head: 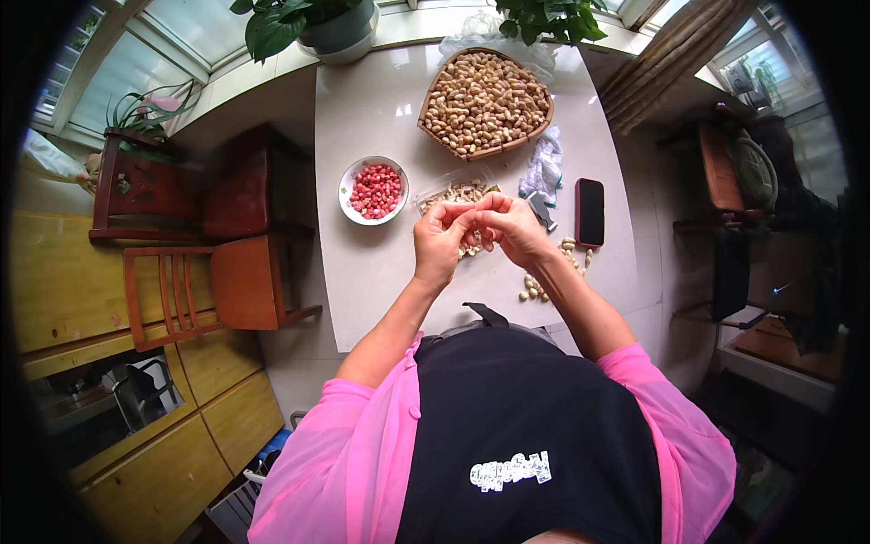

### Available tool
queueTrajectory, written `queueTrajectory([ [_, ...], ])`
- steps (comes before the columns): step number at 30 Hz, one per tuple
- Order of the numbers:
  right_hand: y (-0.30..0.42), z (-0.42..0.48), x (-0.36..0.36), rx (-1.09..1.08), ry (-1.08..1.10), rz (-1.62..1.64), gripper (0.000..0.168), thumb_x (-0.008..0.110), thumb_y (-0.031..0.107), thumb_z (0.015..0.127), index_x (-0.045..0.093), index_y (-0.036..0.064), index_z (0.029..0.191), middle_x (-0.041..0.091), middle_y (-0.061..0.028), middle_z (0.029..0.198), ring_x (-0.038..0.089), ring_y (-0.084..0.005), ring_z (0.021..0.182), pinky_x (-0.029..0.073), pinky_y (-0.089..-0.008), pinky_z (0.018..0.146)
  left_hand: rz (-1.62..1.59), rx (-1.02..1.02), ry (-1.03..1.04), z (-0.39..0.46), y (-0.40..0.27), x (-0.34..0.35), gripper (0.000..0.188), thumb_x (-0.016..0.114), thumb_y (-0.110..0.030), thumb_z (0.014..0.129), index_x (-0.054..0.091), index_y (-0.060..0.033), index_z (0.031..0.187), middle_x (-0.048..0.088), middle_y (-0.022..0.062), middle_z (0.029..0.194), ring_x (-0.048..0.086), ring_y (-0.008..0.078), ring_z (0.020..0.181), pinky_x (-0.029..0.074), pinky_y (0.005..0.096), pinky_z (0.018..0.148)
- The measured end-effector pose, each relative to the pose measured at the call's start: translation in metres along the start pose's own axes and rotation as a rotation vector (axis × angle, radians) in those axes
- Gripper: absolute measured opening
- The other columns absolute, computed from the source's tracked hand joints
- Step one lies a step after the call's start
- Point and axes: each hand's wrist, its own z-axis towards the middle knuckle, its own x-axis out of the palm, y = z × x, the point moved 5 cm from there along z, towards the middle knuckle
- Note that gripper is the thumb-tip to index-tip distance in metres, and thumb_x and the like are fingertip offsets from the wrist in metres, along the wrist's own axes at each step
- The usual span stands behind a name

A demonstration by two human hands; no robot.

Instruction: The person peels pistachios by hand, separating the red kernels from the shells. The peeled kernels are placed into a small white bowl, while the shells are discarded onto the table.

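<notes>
My left hand [442, 238] and my right hand [511, 228] meet at the fingertips above a clear plastic tray [443, 182] of peanut shells. Thumbs and forefingers are pinched together; whatever lies between them is too small or hidden to make out. To the left stands a white bowl [345, 197] with red-skinned peanut kernels [376, 190]. Beyond the tray, a wicker basket [469, 151] is heaped with unshelled peanuts [486, 98]. Several loose peanuts [533, 288] lie on the table near my right wrist.
On the pale table [374, 285] are a smartphone [589, 212], a white cloth [543, 163] and a grey object [542, 211], partly hidden by my right hand. Potted plants [333, 30] stand along the far side. Wooden chairs [245, 282] are at the left.
</notes>
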Motion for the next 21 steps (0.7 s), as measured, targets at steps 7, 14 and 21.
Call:
queueTrajectory([
  [7,-0.016,-0.002,-0.006,0.059,0.0,0.006,0.011,0.061,0.009,0.075,0.051,0.004,0.075,0.052,-0.0021,0.058,0.046,-0.007,0.044,0.036,-0.0197,0.036,-0.015,-0.05,0.028,-0.008,0.012,-0.006,0.005,0.06,-0.003,0.08,0.059,0.0015,0.083,0.06,0.0056,0.068,0.049,0.0071,0.05,0.04,0.0184,0.045],
  [14,-0.026,-0.004,-0.007,0.073,-0.096,0.105,0.012,0.06,0.01,0.076,0.05,0.006,0.07,0.047,0.0012,0.053,0.041,-0.0052,0.04,0.029,-0.019,0.034,-0.104,-0.047,-0.005,-0.007,0.02,-0.003,0.003,0.056,-0.001,0.082,0.056,0.0018,0.081,0.058,0.0059,0.067,0.046,0.0072,0.047,0.037,0.0188,0.042],
  [21,-0.029,-0.001,-0.012,0.053,-0.173,0.073,0.011,0.059,0.009,0.076,0.051,0.007,0.069,0.048,0.0006,0.054,0.041,-0.0059,0.04,0.029,-0.0194,0.034,-0.273,-0.19,0.023,-0.002,0.023,-0.003,0.009,0.051,-0.005,0.085,0.054,0.0027,0.084,0.055,0.0073,0.065,0.046,0.0097,0.047,0.038,0.0198,0.042],
])
